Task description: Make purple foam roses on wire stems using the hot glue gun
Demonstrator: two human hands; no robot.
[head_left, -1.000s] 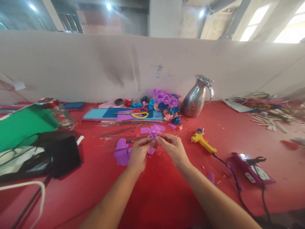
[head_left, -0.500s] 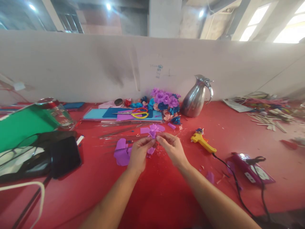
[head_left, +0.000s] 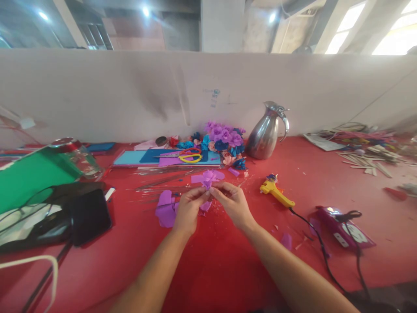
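Observation:
A purple paper flower (head_left: 208, 176) stands upright between my hands over the middle of the red table. My left hand (head_left: 189, 208) pinches its base between thumb and fingertips. From the other side my right hand (head_left: 232, 202) closes thumb and finger on the same base, the two thumbs nearly touching. Purple paper pieces (head_left: 165, 208) lie on the table just left of my left hand, and a flat purple strip (head_left: 196, 178) shows behind the flower. Thin wires (head_left: 156, 184) are spread to the left. The lower end of the flower is hidden by my fingers.
Behind stand finished paper flowers (head_left: 224, 137), with scissors (head_left: 190, 155) on coloured sheets beside them. A steel jug (head_left: 265, 132) is at the back right. A yellow glue gun (head_left: 276, 194) trails a cord near a purple power box (head_left: 343, 228). A phone (head_left: 90, 216) lies left.
My right hand has moved slightly left, bringing its fingertips against the flower's base. The flower's petals now look more upright and gathered. The view has shifted a little.

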